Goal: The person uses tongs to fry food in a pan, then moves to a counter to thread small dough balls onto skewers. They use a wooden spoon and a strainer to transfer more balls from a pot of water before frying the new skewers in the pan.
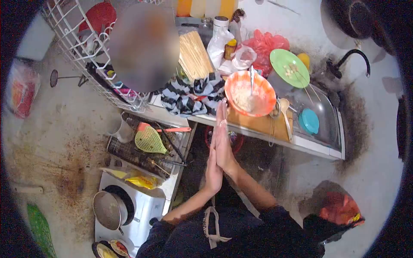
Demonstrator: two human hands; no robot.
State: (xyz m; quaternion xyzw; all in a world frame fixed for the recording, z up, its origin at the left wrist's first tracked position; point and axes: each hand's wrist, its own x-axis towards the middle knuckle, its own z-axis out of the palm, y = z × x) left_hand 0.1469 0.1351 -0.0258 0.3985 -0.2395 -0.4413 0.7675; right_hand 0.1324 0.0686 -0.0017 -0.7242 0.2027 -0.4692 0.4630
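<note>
My left hand (pixel 213 170) and my right hand (pixel 223 144) are pressed palm to palm in front of the counter edge, with fingers stretched out. Whitish residue shows on the fingers; anything between the palms is hidden. Just beyond the fingertips, an orange and white bowl (pixel 237 102) holds a pale mixture and a spoon (pixel 252 79). To its right lies a wooden spoon (pixel 285 111) on a wooden board (pixel 241 121). Small pale balls and thin sticks rest on a green plate (pixel 279 60).
Black-and-white plastic (pixel 183 96) and a bundle of sticks (pixel 194 53) lie left of the bowl. A turquoise lid (pixel 308 121) is at the right. At lower left are a stove (pixel 146 204), a pan (pixel 108 210) and a green strainer (pixel 148 139).
</note>
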